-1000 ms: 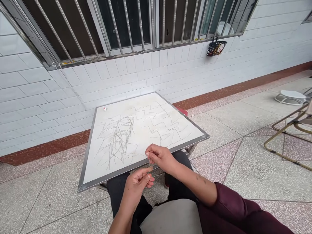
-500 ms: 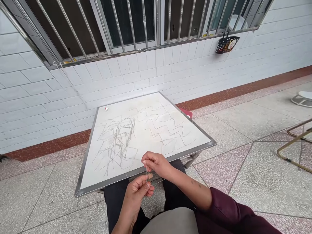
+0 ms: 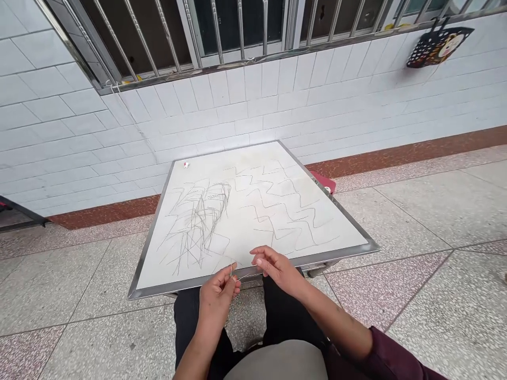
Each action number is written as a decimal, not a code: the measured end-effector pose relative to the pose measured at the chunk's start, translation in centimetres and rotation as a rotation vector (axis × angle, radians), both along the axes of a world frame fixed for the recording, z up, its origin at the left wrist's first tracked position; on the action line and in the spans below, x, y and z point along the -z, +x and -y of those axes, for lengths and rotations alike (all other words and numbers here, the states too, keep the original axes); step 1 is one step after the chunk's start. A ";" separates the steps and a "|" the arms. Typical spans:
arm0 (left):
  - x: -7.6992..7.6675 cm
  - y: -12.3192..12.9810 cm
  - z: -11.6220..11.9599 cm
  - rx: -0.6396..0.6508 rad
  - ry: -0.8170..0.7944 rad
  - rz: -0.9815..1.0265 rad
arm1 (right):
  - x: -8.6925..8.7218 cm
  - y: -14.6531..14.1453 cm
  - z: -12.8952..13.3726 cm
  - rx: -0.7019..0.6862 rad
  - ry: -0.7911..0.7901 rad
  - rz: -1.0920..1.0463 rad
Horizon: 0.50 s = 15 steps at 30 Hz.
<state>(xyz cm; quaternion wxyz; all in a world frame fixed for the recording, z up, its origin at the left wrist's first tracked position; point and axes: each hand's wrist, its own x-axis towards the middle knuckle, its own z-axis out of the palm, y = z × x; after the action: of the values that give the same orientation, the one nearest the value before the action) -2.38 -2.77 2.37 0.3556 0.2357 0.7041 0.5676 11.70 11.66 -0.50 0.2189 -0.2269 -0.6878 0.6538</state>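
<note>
Your left hand [image 3: 217, 295] is narrowed at the fingertips, holding a thin stick [image 3: 232, 270] roughly upright. A fine thread [image 3: 247, 274] runs from those fingertips to your right hand [image 3: 279, 272], whose thumb and fingers pinch it. Both items are at the near edge of the desk [image 3: 253, 163]. A bag [image 3: 438, 47] hangs below the window bars [image 3: 240, 26], to the right.

maroon sleeve [image 3: 396, 351] pushed up the right forearm, grey rounded top [image 3: 277, 361], black trousers [image 3: 283, 306], bare hands
</note>
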 end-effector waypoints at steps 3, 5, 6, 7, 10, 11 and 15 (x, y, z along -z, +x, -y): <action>-0.4 0.3 -0.6 0.010 -0.014 -0.014 | 0.8 0.2 0.5 -0.041 -0.155 -0.053; -0.6 0.4 -1.0 0.023 -0.014 -0.017 | 1.4 0.2 0.8 -0.048 -0.255 -0.098; -0.6 0.5 -1.3 0.034 -0.014 -0.016 | 1.6 0.2 0.8 -0.044 -0.287 -0.115; -0.7 0.6 -1.5 0.049 -0.017 -0.012 | 1.8 0.2 0.8 -0.036 -0.303 -0.124; -0.5 0.7 -2.3 0.095 -0.031 0.012 | 2.1 0.2 0.6 0.005 -0.254 -0.095; -0.3 0.6 -2.5 0.109 -0.034 0.024 | 2.2 0.2 0.5 0.024 -0.207 -0.081; 0.5 0.3 -3.6 0.165 -0.027 0.075 | 2.1 0.3 0.1 0.089 0.071 -0.054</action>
<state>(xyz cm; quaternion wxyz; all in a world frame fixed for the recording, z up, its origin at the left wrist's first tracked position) -2.07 0.84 1.85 0.4303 0.2668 0.6762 0.5352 11.96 11.55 -2.60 0.2741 -0.2315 -0.6938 0.6244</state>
